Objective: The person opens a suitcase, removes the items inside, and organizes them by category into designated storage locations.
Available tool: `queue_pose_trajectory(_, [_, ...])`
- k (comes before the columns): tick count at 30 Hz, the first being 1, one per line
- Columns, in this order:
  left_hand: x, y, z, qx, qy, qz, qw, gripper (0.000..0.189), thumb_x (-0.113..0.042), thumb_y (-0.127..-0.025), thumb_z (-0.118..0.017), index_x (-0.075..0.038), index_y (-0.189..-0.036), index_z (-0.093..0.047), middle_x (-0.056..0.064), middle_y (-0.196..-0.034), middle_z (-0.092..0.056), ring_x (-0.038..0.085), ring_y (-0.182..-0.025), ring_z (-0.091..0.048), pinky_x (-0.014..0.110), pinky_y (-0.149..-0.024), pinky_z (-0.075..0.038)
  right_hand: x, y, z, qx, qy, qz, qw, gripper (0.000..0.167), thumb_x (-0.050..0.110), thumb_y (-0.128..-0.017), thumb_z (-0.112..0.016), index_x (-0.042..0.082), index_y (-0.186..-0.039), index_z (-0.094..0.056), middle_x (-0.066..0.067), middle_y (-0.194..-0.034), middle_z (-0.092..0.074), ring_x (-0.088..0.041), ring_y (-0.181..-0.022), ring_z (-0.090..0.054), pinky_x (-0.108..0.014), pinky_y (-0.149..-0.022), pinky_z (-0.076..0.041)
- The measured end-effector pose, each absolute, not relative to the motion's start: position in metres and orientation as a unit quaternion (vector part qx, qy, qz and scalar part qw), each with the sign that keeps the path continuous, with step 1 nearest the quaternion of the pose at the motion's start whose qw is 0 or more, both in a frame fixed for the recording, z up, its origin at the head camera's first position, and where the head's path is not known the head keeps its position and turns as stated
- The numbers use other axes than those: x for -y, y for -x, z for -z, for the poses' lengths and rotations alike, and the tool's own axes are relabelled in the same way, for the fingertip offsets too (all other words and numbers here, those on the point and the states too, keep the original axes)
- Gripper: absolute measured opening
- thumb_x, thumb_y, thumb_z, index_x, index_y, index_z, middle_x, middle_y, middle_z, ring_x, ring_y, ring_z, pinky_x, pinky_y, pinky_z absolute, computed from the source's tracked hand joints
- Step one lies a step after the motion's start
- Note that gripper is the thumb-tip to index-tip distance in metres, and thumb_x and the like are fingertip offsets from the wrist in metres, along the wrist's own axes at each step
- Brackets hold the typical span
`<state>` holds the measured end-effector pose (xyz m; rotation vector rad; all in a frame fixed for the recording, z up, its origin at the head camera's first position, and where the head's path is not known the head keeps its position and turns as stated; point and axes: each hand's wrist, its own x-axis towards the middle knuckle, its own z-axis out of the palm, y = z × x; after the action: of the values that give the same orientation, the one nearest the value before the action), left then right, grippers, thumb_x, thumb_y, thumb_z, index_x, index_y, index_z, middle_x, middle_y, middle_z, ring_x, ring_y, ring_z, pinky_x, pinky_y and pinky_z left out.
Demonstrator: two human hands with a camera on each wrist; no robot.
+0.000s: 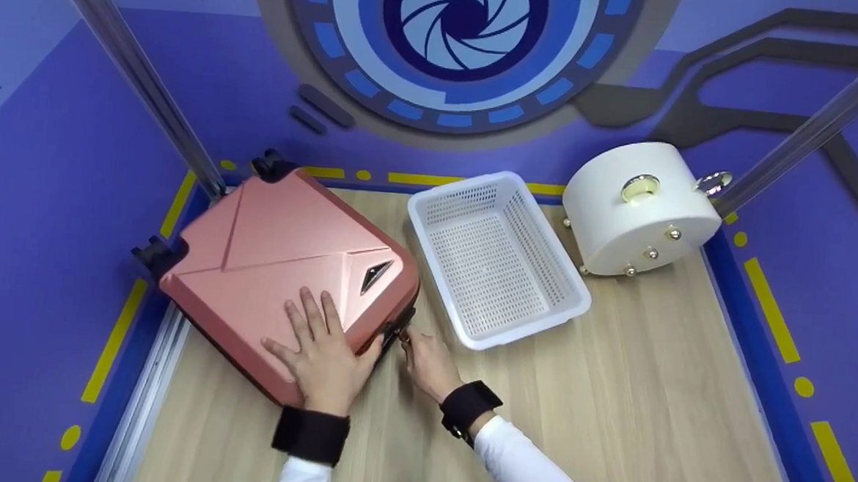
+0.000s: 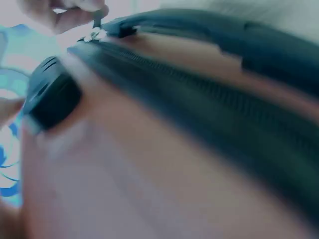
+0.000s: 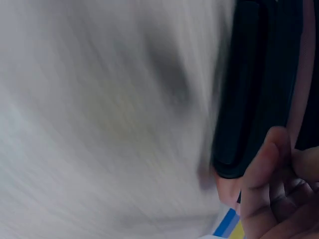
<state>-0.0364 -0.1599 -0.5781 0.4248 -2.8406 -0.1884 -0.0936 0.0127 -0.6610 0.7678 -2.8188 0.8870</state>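
Note:
A pink hard-shell suitcase (image 1: pixel 268 232) lies flat at the left of the wooden surface. My left hand (image 1: pixel 323 364) rests on its shell with the fingers spread, near the front right edge. Along the suitcase's side, my right hand (image 1: pixel 431 362) pinches a zipper pull (image 2: pixel 97 21) with thumb and finger. The zipper track (image 2: pixel 199 92) runs along that side, beside the dark carry handle (image 3: pixel 244 89). My right fingers are close to one end of this handle in the right wrist view. The left wrist view is partly blurred.
A white perforated plastic basket (image 1: pixel 486 273) stands right of the suitcase. Farther right, by the back wall, is a white round case (image 1: pixel 633 207) with gold-coloured studs and handles. Purple walls with yellow markings enclose the wooden surface (image 1: pixel 656 400); black wheels (image 1: pixel 156 256) project from the suitcase's far end.

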Motion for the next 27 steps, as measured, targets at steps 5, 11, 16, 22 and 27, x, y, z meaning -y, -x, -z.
queue_pose_trajectory(5, [0.202,0.016,0.568,0.997,-0.027,0.048,0.05,0.119,-0.077,-0.075,-0.075,-0.016,-0.167,-0.03,0.014,-0.177,-0.016,0.044,-0.161,-0.018,0.086,-0.115,-0.012,-0.016,0.097,0.661,0.935,-0.237,-0.262,0.012,0.012,0.008,-0.102,-0.06,0.009,-0.11,-0.069,-0.012,-0.097,-0.079,-0.033,-0.083,-0.077,-0.049,-0.066,-0.06])
queue_pose_trajectory(11, [0.226,0.008,0.577,0.992,0.023,0.072,0.1,0.116,-0.068,-0.069,-0.083,-0.021,-0.165,-0.037,0.009,-0.175,-0.025,0.048,-0.16,-0.018,0.09,-0.111,0.0,-0.012,0.103,0.654,0.943,-0.22,-0.248,-0.017,0.011,0.012,-0.101,-0.059,0.012,-0.098,-0.07,-0.01,-0.096,-0.078,-0.033,-0.086,-0.076,-0.05,-0.07,-0.06])
queue_pose_trajectory(16, [0.219,0.006,0.582,0.985,-0.015,0.078,0.151,0.113,-0.066,-0.066,-0.083,-0.02,-0.162,-0.043,0.009,-0.173,-0.032,0.049,-0.158,-0.023,0.091,-0.11,0.0,0.002,0.108,0.647,0.944,-0.213,-0.248,-0.034,0.01,0.012,-0.098,-0.062,0.01,-0.096,-0.071,-0.01,-0.094,-0.077,-0.033,-0.086,-0.076,-0.049,-0.071,-0.06])
queue_pose_trajectory(22, [0.187,0.013,0.589,0.974,-0.08,0.072,0.199,0.113,-0.067,-0.065,-0.085,-0.018,-0.16,-0.046,0.012,-0.171,-0.035,0.052,-0.156,-0.027,0.093,-0.107,-0.005,0.001,0.122,0.648,0.939,-0.212,-0.268,-0.038,0.015,0.006,-0.096,-0.063,0.006,-0.108,-0.073,-0.015,-0.102,-0.078,-0.037,-0.091,-0.076,-0.051,-0.077,-0.061])
queue_pose_trajectory(27, [0.153,0.031,0.591,0.966,-0.13,0.048,0.216,0.117,-0.071,-0.064,-0.087,-0.018,-0.16,-0.046,0.014,-0.171,-0.035,0.053,-0.154,-0.03,0.094,-0.105,-0.012,-0.008,0.129,0.649,0.935,-0.233,-0.267,-0.017,0.013,0.0,-0.093,-0.065,0.004,-0.103,-0.072,-0.015,-0.096,-0.076,-0.036,-0.088,-0.076,-0.049,-0.075,-0.061])
